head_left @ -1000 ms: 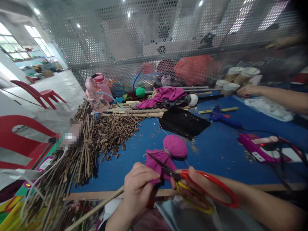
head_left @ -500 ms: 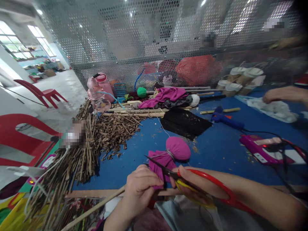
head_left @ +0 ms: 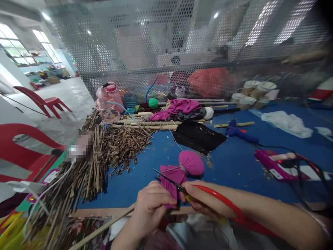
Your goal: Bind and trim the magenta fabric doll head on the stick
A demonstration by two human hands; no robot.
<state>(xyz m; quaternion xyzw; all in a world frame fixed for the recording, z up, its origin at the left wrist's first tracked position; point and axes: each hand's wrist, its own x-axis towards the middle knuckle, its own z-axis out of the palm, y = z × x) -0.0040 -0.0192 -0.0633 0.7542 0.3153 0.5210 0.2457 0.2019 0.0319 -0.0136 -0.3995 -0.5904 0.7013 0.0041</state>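
Observation:
At the table's front edge, my left hand [head_left: 153, 202] pinches the loose end of a magenta cloth bundle [head_left: 193, 163]. The bundle has a round stuffed head, tied at the neck with grey string [head_left: 183, 169]. In my right hand [head_left: 199, 194] are scissors [head_left: 221, 196] with red and yellow handles, their dark blades lying across the cloth and pointing left. The blade tips are slightly apart. A pale stick [head_left: 109, 222] runs from under my left hand toward the lower left; whether the hand grips it is hidden.
Dried twigs [head_left: 93, 170] are heaped left. Behind are a black cloth [head_left: 199, 137], sticks, a magenta cloth [head_left: 174, 108] and a pink jug [head_left: 114, 97]. A blue glue gun [head_left: 241, 133], a magenta power strip [head_left: 275, 166] with cables and white stuffing [head_left: 286, 123] lie right.
Another person's hand has withdrawn from the white stuffing on the right. The scissor handles have come slightly closer together over the cloth. My left hand keeps its pinch, and the view has shifted slightly.

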